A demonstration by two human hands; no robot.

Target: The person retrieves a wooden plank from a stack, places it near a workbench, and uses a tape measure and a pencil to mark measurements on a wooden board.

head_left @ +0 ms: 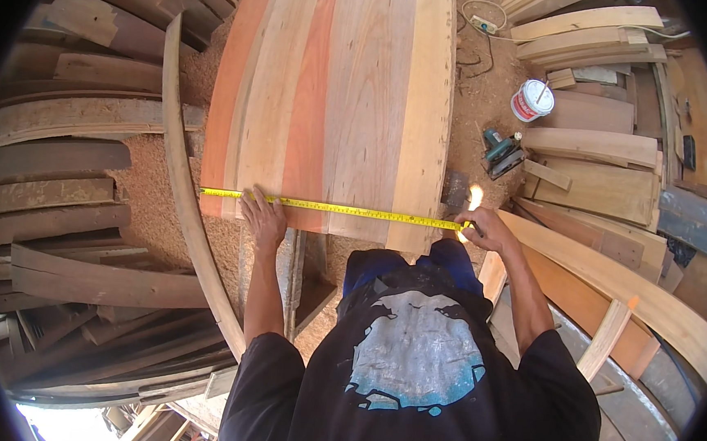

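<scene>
A yellow tape measure point(338, 209) is stretched across the near end of a wide panel of edge-joined boards point(370, 99), which has reddish and pale strips. Its blade runs from the panel's left edge past its right edge. My left hand point(264, 221) rests on the blade and the wood near the left side, fingers extended and slightly apart. Beyond the right edge, my right hand point(488, 229) is closed around the tape measure at its case end; the fingers mostly hide the case. A bright patch of light shows beside that hand.
Stacked planks point(95, 157) line the left, with a long curved board point(179, 159) leaning beside the panel. More boards point(596, 147) lie on the right. A white bucket point(533, 100), a green power tool point(502, 153) and a power strip point(483, 25) sit on the sawdust-covered floor.
</scene>
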